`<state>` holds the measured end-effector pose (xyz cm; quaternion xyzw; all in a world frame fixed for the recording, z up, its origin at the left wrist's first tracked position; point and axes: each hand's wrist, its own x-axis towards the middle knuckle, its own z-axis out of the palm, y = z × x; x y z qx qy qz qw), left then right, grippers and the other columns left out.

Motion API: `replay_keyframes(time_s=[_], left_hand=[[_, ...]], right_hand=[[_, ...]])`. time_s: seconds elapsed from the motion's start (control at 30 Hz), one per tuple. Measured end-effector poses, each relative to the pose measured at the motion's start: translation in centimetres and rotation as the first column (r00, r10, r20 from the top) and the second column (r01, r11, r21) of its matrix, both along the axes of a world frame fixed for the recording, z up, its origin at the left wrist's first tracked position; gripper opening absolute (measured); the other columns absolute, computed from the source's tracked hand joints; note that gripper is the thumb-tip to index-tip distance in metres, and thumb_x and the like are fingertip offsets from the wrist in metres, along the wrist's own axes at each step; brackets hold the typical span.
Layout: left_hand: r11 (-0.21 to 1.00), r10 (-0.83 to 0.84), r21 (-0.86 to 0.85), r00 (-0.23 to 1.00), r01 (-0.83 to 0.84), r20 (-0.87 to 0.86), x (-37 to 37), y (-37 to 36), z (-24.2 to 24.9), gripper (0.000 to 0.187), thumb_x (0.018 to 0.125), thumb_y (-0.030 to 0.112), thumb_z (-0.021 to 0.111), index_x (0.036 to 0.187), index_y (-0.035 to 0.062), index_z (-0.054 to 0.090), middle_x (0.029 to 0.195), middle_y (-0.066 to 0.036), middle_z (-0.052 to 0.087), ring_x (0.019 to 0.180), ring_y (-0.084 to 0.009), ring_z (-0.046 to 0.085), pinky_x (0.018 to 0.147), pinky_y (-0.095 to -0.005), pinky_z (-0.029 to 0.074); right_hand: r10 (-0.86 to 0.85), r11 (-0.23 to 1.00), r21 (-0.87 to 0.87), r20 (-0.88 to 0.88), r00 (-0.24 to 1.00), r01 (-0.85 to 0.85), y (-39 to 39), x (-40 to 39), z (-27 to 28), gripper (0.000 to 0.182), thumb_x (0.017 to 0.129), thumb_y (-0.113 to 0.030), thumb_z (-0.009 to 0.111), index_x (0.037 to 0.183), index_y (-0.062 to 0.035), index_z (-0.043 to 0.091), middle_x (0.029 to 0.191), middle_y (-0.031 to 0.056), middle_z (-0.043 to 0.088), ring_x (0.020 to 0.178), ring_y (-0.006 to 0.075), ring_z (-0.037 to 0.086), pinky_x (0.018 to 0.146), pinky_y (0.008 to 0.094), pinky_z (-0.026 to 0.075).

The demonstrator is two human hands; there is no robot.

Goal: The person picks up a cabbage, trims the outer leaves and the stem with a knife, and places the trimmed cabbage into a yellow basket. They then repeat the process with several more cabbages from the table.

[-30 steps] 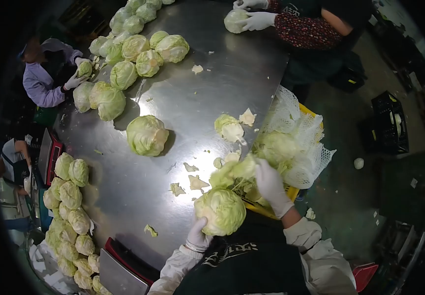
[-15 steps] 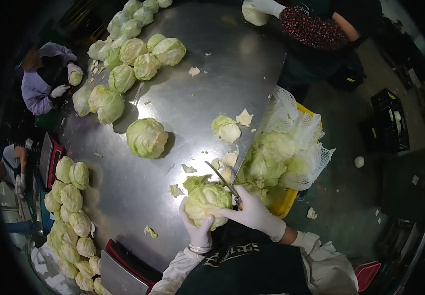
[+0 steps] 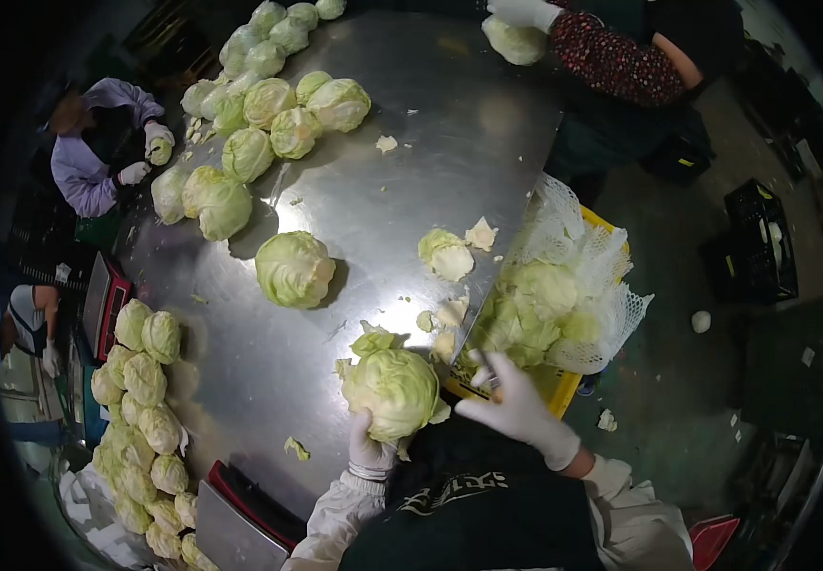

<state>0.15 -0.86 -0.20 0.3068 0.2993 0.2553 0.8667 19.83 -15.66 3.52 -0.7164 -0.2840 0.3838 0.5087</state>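
My gloved left hand (image 3: 372,449) grips a pale green cabbage (image 3: 392,392) from below, at the table's near edge. A loose outer leaf sticks up at the cabbage's far side. My gloved right hand (image 3: 523,416) is apart from the cabbage, to its right, closed around a knife (image 3: 490,366). Only a short part of the knife shows; its blade is hard to make out from this angle. Cut leaf and stem pieces (image 3: 452,311) lie just beyond the hands. Another whole cabbage (image 3: 294,270) sits alone on the metal table (image 3: 373,209).
A yellow crate (image 3: 564,385) lined with white netting holds loose leaves at the right. Cabbages (image 3: 150,381) pile up at left, more (image 3: 269,114) at the far side. A scale (image 3: 235,528) stands near left. Co-workers (image 3: 97,152) handle cabbages at the table's far sides.
My right hand has come off the cabbage and moved right with the knife. The cabbage has turned in my left hand, showing a broader, smoother side.
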Motion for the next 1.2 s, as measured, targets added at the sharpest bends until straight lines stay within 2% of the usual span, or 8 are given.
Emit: replay_keyframes(time_s=[0.2, 0.33, 0.43, 0.57, 0.63, 0.83, 1.0, 1.2], left_hand=[[0.997, 0.035, -0.076, 0.998, -0.03, 0.06, -0.3, -0.5, -1.6, 0.086, 0.089, 0.042, 0.07, 0.158, 0.0103, 0.029, 0.156, -0.015, 0.043, 0.142, -0.0354, 0.045, 0.119, -0.053, 0.037], [0.978, 0.099, -0.19, 0.993, -0.085, 0.065, -1.3, 0.7, -0.3, 0.089, 0.087, 0.043, 0.072, 0.158, 0.0103, 0.029, 0.155, -0.015, 0.044, 0.14, -0.0351, 0.047, 0.119, -0.0531, 0.037], [0.971, 0.084, -0.234, 0.991, -0.058, 0.105, -1.9, 1.5, 0.2, 0.101, 0.077, 0.037, 0.079, 0.158, 0.0068, 0.026, 0.151, -0.019, 0.045, 0.139, -0.0372, 0.047, 0.119, -0.0515, 0.039], [0.952, -0.246, 0.192, 0.969, 0.238, 0.019, -1.3, 3.0, -0.6, 0.106, 0.071, 0.033, 0.083, 0.158, 0.0061, 0.028, 0.151, -0.019, 0.045, 0.139, -0.0352, 0.047, 0.12, -0.0468, 0.037], [0.913, -0.301, 0.283, 0.953, 0.295, -0.022, -0.6, 3.2, -0.3, 0.106, 0.071, 0.03, 0.084, 0.158, 0.0055, 0.027, 0.151, -0.019, 0.046, 0.139, -0.0342, 0.047, 0.119, -0.0456, 0.037], [0.915, 0.012, 0.372, 0.914, 0.154, -0.406, -1.8, 2.0, -0.6, 0.107, 0.075, 0.019, 0.088, 0.158, 0.0024, 0.022, 0.149, -0.019, 0.043, 0.138, -0.0306, 0.046, 0.115, -0.0438, 0.041], [0.892, -0.063, 0.406, 0.945, 0.198, -0.322, -1.2, 0.0, 1.7, 0.115, 0.076, 0.009, 0.087, 0.161, 0.0059, 0.01, 0.148, -0.019, 0.039, 0.136, -0.0315, 0.047, 0.112, -0.0458, 0.044], [0.927, -0.047, 0.337, 0.944, 0.163, -0.328, -2.8, 0.7, -0.2, 0.111, 0.074, 0.007, 0.087, 0.159, 0.0048, 0.016, 0.148, -0.017, 0.042, 0.135, -0.0309, 0.049, 0.112, -0.046, 0.044]], right_hand=[[0.036, 0.996, 0.084, -0.09, 0.995, -0.028, 1.6, -2.9, -1.9, 0.044, 0.088, -0.02, 0.078, 0.121, 0.0033, 0.059, 0.073, 0.0074, 0.062, 0.063, 0.0124, 0.058, 0.06, 0.0291, 0.048], [-0.094, 0.994, -0.029, 0.275, 0.957, 0.106, -0.5, 1.0, -5.9, 0.02, 0.091, -0.01, 0.07, 0.106, 0.0019, 0.066, 0.07, 0.0036, 0.061, 0.059, 0.0084, 0.057, 0.056, 0.0272, 0.047], [-0.207, 0.978, -0.025, -0.089, 0.974, 0.206, -0.9, 2.0, -5.8, 0.022, 0.093, -0.014, 0.071, 0.109, -0.0005, 0.065, 0.072, 0.0003, 0.061, 0.059, 0.0065, 0.057, 0.053, 0.026, 0.046], [0.211, 0.975, 0.033, -0.471, 0.856, -0.221, 2.0, 0.6, -0.6, 0.043, 0.094, -0.031, 0.076, 0.122, -0.0035, 0.058, 0.08, -0.0012, 0.06, 0.058, 0.0052, 0.054, 0.051, 0.0211, 0.044], [0.154, 0.988, 0.109, -0.576, 0.803, -0.111, 2.7, -0.7, -2.9, 0.043, 0.093, -0.028, 0.077, 0.123, -0.0037, 0.058, 0.078, -0.0024, 0.059, 0.058, 0.0044, 0.054, 0.05, 0.0206, 0.044], [0.022, 0.999, -0.016, -0.516, 0.857, -0.035, 2.4, -4.3, -4.9, 0.04, 0.094, -0.015, 0.073, 0.129, -0.0022, 0.058, 0.096, 0.0014, 0.064, 0.063, 0.0021, 0.055, 0.051, 0.021, 0.044], [0.056, 0.972, 0.229, 0.007, 0.998, -0.056, 3.2, -4.7, -4.0, 0.052, 0.082, -0.019, 0.084, 0.119, 0.0045, 0.057, 0.11, 0.0114, 0.064, 0.091, 0.0139, 0.062, 0.077, 0.0265, 0.051], [0.138, 0.99, -0.027, -0.024, 0.99, -0.138, 2.5, -3.8, -3.7, 0.032, 0.081, -0.008, 0.074, 0.108, 0.0028, 0.062, 0.082, 0.0082, 0.064, 0.067, 0.0093, 0.056, 0.059, 0.0273, 0.047]])
